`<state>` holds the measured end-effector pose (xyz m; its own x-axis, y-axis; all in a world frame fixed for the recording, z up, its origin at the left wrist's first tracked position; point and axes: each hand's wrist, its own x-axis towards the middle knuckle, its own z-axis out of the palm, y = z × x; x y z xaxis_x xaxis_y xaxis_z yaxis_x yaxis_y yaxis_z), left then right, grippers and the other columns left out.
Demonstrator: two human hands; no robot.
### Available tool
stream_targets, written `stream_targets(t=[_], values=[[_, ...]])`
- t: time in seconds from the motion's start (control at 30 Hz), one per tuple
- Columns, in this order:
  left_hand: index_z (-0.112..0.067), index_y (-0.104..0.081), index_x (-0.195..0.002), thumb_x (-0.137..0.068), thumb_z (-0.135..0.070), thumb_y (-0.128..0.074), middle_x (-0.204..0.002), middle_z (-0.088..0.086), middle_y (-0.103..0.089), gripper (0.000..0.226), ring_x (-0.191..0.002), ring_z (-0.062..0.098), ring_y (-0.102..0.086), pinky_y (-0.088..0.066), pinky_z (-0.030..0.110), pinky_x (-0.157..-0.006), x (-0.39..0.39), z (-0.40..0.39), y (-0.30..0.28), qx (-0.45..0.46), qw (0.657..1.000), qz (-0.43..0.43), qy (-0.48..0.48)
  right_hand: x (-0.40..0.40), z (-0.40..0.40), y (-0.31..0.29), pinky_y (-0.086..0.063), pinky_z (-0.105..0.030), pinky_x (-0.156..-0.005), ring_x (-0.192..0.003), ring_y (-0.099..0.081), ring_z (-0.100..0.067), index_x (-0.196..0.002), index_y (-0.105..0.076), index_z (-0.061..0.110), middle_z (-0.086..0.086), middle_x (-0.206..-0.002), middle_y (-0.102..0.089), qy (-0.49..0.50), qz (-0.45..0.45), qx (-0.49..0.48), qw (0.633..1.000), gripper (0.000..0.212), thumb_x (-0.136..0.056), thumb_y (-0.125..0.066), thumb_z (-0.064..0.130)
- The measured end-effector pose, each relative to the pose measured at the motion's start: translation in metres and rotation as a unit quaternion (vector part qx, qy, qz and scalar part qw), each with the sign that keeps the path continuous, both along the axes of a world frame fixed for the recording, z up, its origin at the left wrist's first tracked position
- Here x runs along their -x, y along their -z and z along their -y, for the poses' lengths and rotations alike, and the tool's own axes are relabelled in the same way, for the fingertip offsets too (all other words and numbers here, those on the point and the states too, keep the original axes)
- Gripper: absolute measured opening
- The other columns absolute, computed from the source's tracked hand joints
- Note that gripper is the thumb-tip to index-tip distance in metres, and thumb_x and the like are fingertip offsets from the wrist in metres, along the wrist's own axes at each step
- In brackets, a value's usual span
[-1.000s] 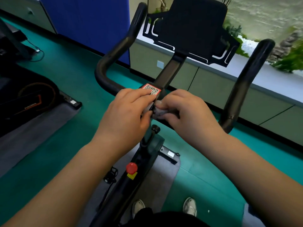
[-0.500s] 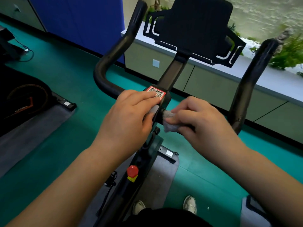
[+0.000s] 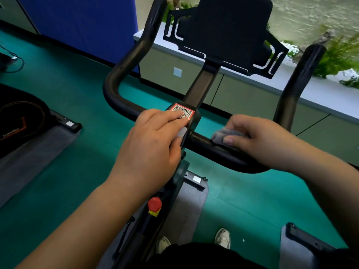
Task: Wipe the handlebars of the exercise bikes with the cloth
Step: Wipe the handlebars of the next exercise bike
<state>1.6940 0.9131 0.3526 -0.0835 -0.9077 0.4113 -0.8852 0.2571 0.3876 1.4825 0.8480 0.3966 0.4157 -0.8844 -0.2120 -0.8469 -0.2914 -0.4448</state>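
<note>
Shifted since a half-second ago: right hand (image 3: 258,140) and small grey fuzzy cloth (image 3: 223,135), now further out along the right half of the crossbar, well apart from the centre clamp they were beside.

Black, matte, rounded-tube handlebar (image 3: 206,144): horizontal crossbar, both ends curving up into upright horns. Cloth is bunched, soft and nubbly, lying on top of the crossbar; right fingers curl over it and press it to the bar, thumb tip showing below.

Left hand (image 3: 153,144): fingers straight and together, resting flat on the centre clamp, tips overlapping the red-bordered square QR-code sticker (image 3: 183,112).

Black flat plastic tablet holder (image 3: 225,33) on a stem above. Red round knob (image 3: 154,203) on the frame below. Teal smooth floor (image 3: 58,90).
</note>
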Motion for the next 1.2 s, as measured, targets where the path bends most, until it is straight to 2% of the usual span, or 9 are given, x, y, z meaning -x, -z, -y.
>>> stream_targets(t=[0.23, 0.43, 0.6, 0.73, 0.83, 0.93, 1.0, 1.1, 1.2], values=[[-0.008, -0.062, -0.124, -0.086, -0.019, -0.05, -0.125, 0.001, -0.061, 0.042, -0.114, 0.022, -0.047, -0.033, 0.024, -0.099, 0.001, 0.0, 0.0, 0.001, 1.0, 0.005, -0.006, -0.043, 0.023, 0.007, -0.037, -0.026, -0.067, -0.079, -0.054, -0.016, -0.084, -0.057, 0.028, 0.005, -0.084, -0.06, 0.004, -0.005, 0.001, 1.0, 0.012, -0.088, -0.062, 0.038], [-0.009, -0.062, -0.125, -0.088, -0.02, -0.048, -0.126, 0.001, -0.06, 0.041, -0.114, 0.021, -0.046, -0.032, 0.023, -0.101, 0.004, -0.001, 0.0, 0.002, 1.0, 0.003, -0.011, -0.01, 0.021, -0.005, -0.039, -0.026, -0.069, -0.075, -0.055, -0.012, -0.081, -0.056, 0.032, 0.007, -0.083, -0.061, -0.004, -0.103, -0.082, 0.991, 0.016, -0.085, -0.064, 0.045], [-0.007, -0.064, -0.122, -0.084, -0.015, -0.053, -0.123, 0.003, -0.062, 0.04, -0.111, 0.025, -0.049, -0.033, 0.025, -0.1, 0.004, 0.0, 0.001, 0.011, 1.0, 0.002, -0.016, -0.046, 0.027, 0.013, -0.04, -0.026, -0.075, -0.088, -0.055, -0.02, -0.091, -0.06, 0.026, -0.001, -0.097, -0.062, 0.009, -0.036, -0.056, 0.998, 0.015, -0.09, -0.059, 0.042], [-0.008, -0.064, -0.122, -0.085, -0.015, -0.053, -0.123, 0.002, -0.062, 0.039, -0.112, 0.024, -0.049, -0.032, 0.024, -0.101, 0.005, 0.0, 0.001, 0.01, 1.0, 0.002, -0.015, -0.027, 0.022, 0.008, -0.038, -0.025, -0.073, -0.086, -0.055, -0.017, -0.088, -0.058, 0.03, 0.003, -0.092, -0.061, -0.012, -0.037, -0.053, 0.998, 0.011, -0.089, -0.06, 0.041], [-0.008, -0.064, -0.122, -0.086, -0.016, -0.054, -0.123, 0.002, -0.062, 0.038, -0.112, 0.022, -0.048, -0.031, 0.021, -0.101, 0.005, 0.0, 0.001, 0.012, 1.0, -0.007, -0.018, -0.004, 0.006, 0.0, -0.041, -0.024, -0.064, -0.074, -0.057, -0.011, -0.077, -0.058, 0.032, 0.011, -0.078, -0.062, -0.001, -0.008, -0.012, 1.0, 0.014, -0.083, -0.067, 0.04], [-0.009, -0.064, -0.123, -0.085, -0.014, -0.055, -0.124, 0.001, -0.061, 0.039, -0.114, 0.021, -0.047, -0.032, 0.022, -0.101, 0.006, 0.0, 0.003, 0.01, 1.0, -0.013, -0.023, -0.012, -0.02, 0.013, -0.041, -0.011, -0.063, -0.072, -0.057, -0.002, -0.073, -0.06, 0.037, 0.016, -0.076, -0.062, 0.042, 0.134, 0.102, 0.985, 0.016, -0.079, -0.074, 0.031], [-0.009, -0.064, -0.122, -0.084, -0.014, -0.055, -0.124, 0.001, -0.061, 0.04, -0.114, 0.021, -0.047, -0.031, 0.021, -0.101, 0.006, 0.0, 0.003, 0.011, 1.0, -0.016, -0.023, -0.023, -0.029, 0.024, -0.047, -0.02, -0.071, -0.08, -0.059, -0.012, -0.084, -0.068, 0.029, 0.007, -0.085, -0.062, -0.002, 0.159, 0.203, 0.966, 0.012, -0.079, -0.075, 0.022], [-0.008, -0.064, -0.122, -0.084, -0.014, -0.054, -0.123, 0.002, -0.061, 0.039, -0.114, 0.022, -0.047, -0.032, 0.023, -0.1, 0.006, 0.0, 0.003, 0.009, 1.0, -0.016, -0.019, -0.022, -0.038, 0.036, -0.049, -0.041, -0.067, -0.083, -0.057, -0.025, -0.088, -0.071, 0.012, -0.003, -0.088, -0.06, -0.049, 0.131, 0.286, 0.948, 0.012, -0.083, -0.068, 0.023], [-0.009, -0.063, -0.122, -0.086, -0.016, -0.053, -0.124, 0.001, -0.061, 0.039, -0.114, 0.021, -0.047, -0.032, 0.021, -0.1, 0.006, 0.0, 0.002, 0.008, 1.0, -0.019, -0.018, -0.002, -0.054, 0.043, -0.043, -0.043, -0.067, -0.08, -0.057, -0.031, -0.083, -0.073, 0.009, -0.007, -0.089, -0.062, -0.07, 0.103, 0.351, 0.928, 0.016, -0.087, -0.065, 0.021]])
